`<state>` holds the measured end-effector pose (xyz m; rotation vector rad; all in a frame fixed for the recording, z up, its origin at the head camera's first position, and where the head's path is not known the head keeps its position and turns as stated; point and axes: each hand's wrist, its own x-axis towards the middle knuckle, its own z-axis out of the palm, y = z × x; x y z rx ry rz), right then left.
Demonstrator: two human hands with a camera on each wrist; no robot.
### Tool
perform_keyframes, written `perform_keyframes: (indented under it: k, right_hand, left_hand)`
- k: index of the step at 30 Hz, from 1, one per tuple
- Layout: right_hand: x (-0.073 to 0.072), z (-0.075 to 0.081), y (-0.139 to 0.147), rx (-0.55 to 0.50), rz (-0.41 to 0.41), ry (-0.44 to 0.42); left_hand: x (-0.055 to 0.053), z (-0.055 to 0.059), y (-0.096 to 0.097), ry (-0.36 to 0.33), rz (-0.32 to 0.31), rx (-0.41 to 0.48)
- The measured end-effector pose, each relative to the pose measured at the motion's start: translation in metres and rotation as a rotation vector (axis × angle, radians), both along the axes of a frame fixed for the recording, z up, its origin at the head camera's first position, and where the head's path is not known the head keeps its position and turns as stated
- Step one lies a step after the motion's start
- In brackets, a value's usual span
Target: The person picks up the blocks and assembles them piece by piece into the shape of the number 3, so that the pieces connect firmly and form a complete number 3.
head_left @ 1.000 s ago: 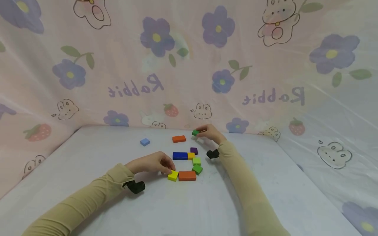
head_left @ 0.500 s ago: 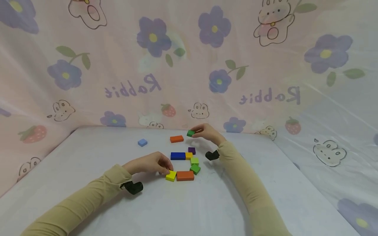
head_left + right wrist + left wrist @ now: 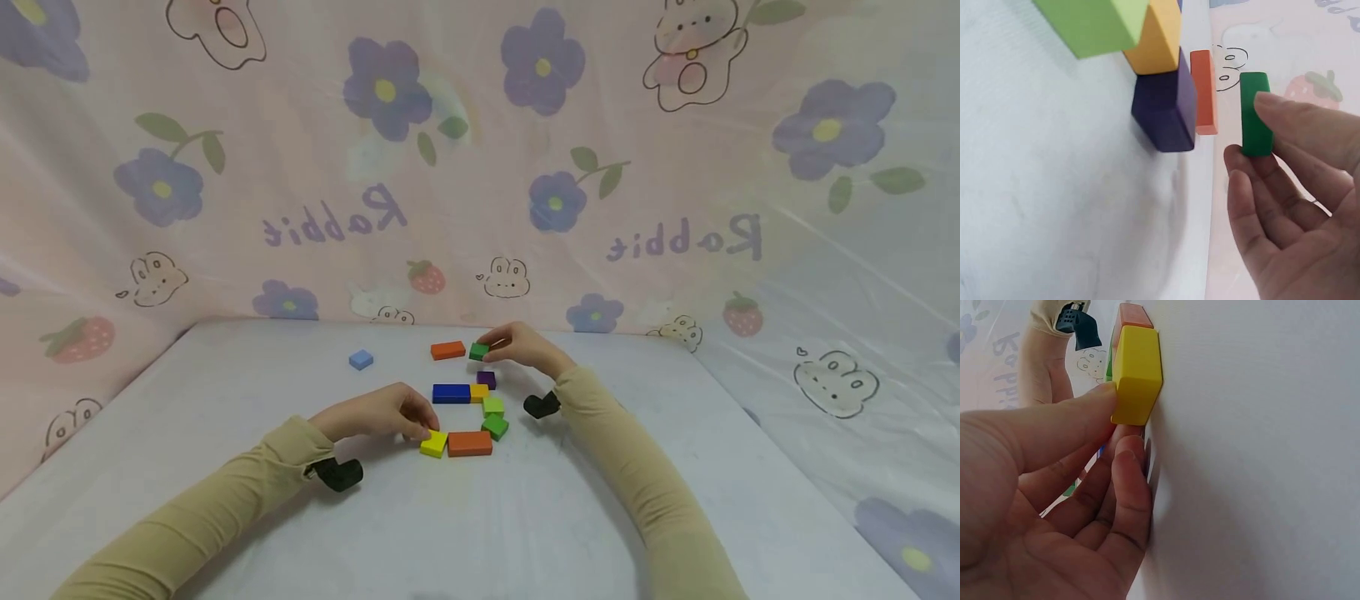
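Note:
My right hand (image 3: 525, 346) pinches a dark green block (image 3: 1255, 115) between thumb and fingers, just right of the far orange block (image 3: 447, 351). Below it lies a purple block (image 3: 487, 380). My left hand (image 3: 378, 411) holds a yellow block (image 3: 1138, 375), thumb on its near side; the index fingertip is partly hidden behind it. The yellow block adjoins the left end of the near orange block (image 3: 469, 444). From there a green block (image 3: 495, 427), a lime block (image 3: 492, 407), an amber block (image 3: 479, 393) and a dark blue block (image 3: 451, 394) continue the curve.
A light blue block (image 3: 361, 360) lies apart at the back left of the white table (image 3: 480, 533). Behind the table hangs a patterned curtain (image 3: 465, 167). Dark camera mounts (image 3: 341, 474) sit at both wrists.
My right hand has brought the dark green block leftward and then nearer, beside the far orange block. The left hand stays at the yellow block. The head view has shifted slightly.

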<state>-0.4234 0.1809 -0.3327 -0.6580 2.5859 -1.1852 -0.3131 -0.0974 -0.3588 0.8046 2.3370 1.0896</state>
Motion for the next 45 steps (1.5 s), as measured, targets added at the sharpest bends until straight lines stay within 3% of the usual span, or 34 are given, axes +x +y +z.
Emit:
perform_keyframes:
  k: [17,26,36,45]
  right_hand:
    - [-0.013,-0.018,-0.001,0.061,-0.018,0.001]
    - [-0.012,-0.014,-0.002,0.104,-0.039,0.013]
    - [-0.016,-0.022,-0.006,0.124,-0.014,0.006]
    - [-0.015,-0.018,-0.011,0.16,0.001,0.023]
  left_hand:
    - [-0.001,0.0,0.002,0.003,-0.015,0.002]
    - [-0.003,0.001,0.001,0.014,-0.01,-0.002]
    - [-0.001,0.0,0.0,0.001,-0.026,0.01]
    - [-0.002,0.0,-0.002,0.012,-0.047,0.022]
